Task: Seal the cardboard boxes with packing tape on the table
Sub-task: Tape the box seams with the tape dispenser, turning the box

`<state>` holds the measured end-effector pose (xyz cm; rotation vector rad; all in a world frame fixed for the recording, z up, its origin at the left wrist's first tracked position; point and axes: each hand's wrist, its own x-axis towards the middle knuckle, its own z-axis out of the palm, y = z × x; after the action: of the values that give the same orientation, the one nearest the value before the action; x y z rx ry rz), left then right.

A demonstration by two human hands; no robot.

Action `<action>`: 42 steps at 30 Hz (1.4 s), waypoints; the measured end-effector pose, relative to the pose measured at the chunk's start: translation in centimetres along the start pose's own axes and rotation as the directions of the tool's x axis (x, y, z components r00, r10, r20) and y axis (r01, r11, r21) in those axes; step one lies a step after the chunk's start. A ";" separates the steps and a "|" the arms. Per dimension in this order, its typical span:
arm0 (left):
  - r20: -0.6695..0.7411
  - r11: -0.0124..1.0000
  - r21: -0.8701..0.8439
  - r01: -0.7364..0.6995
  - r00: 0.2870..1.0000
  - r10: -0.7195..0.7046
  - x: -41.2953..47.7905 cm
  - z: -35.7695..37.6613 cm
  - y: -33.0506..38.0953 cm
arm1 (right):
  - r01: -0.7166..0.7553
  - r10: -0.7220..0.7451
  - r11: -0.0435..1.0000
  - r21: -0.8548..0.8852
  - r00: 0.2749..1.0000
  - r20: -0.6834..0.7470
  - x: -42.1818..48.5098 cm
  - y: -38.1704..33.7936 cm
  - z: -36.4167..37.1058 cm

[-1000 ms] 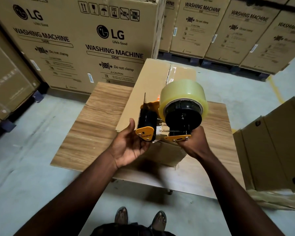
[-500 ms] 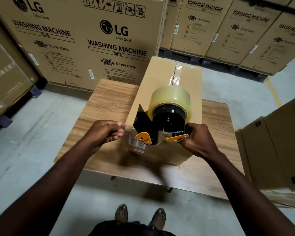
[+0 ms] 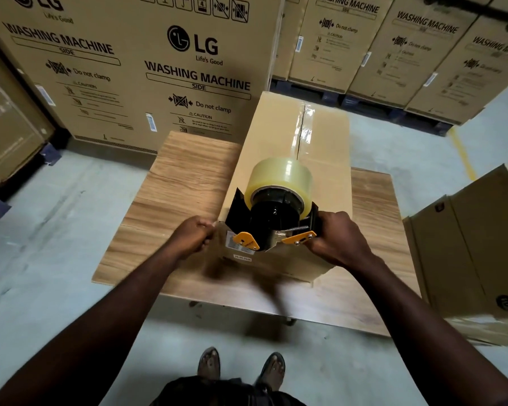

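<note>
One cardboard box [image 3: 279, 142] on the wooden worktop [image 3: 182, 183]. Its long axis runs from the person straight away toward the stacked cartons, and the far end overhangs the worktop's far edge. The centre seam follows that same axis, with clear tape glinting on the far stretch.

One tape dispenser [image 3: 272, 227], black with two yellow tabs facing the person, is at the box's near end over the seam line. Whether it touches the top is unclear. One roll of clear tape [image 3: 279, 177] is mounted on it, open core tilted up toward the camera.

Two hands. The right hand [image 3: 339, 238] has its fingers wrapped round the dispenser handle on the right side. The left hand [image 3: 192, 240] is at the box's near-left top corner with fingers curled tight. A pale sliver shows at the fingertips, but I cannot tell what they pinch, if anything.

Five washing machine cartons' [image 3: 197, 77] printed panels can be counted across the back. One more brown carton [image 3: 467, 253] stands right of the worktop. Two sandalled feet [image 3: 241, 367] are on the grey floor [image 3: 41, 230].
</note>
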<state>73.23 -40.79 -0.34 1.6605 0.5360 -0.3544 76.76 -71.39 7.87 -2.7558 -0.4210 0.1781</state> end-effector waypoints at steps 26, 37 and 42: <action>-0.237 0.918 0.077 -0.389 0.887 0.396 -0.2 2.4 1.9 | 0.080 -0.092 0.994 0.073 0.979 0.181 0.0 1.9 -0.7; -0.145 0.530 0.669 -0.521 0.609 0.780 -1.4 4.8 1.9 | 0.050 -0.066 0.985 0.163 0.994 0.089 -4.8 12.9 -3.1; 0.361 0.243 0.705 -0.666 0.633 0.685 -3.8 12.5 1.2 | 0.092 -0.108 0.984 0.153 0.989 0.099 -4.3 13.5 -2.4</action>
<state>71.53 -53.74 0.66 2.6033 -0.5135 0.1425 76.72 -85.62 5.63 -2.5807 -0.5500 0.3200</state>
